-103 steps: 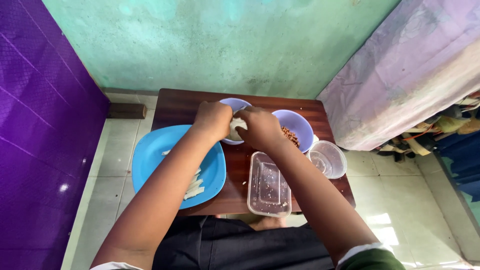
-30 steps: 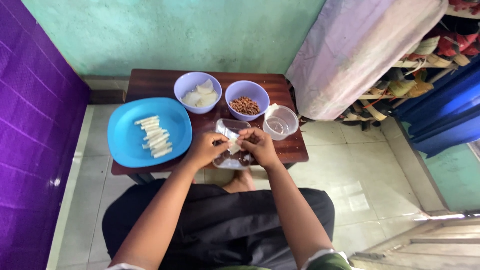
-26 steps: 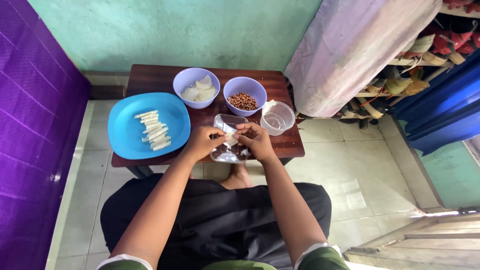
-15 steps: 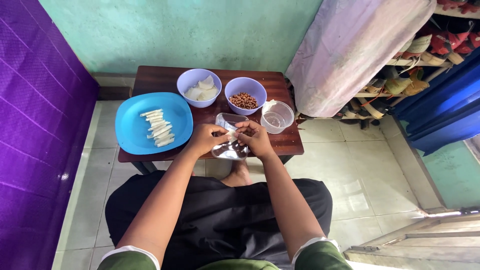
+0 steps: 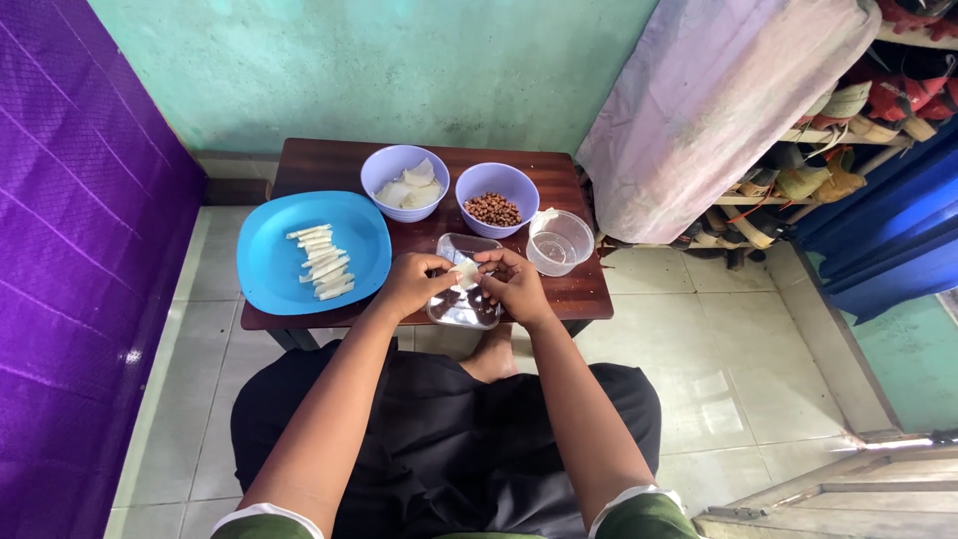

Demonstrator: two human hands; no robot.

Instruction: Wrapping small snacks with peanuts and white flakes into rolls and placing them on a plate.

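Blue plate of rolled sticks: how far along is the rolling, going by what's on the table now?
Done: a row of pale rolled sticks lies on the blue plate. In hand: the left hand and right hand pinch one small wrapper piece above the clear rectangular tub. Left: loose wrappers fill one purple bowl, and brown nuts the other bowl.

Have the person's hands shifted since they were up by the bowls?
Yes. Both hands came back from the white-piece bowl toward the table's near edge.

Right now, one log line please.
left hand + right hand: pinching wrapper | over tray | rolls on plate
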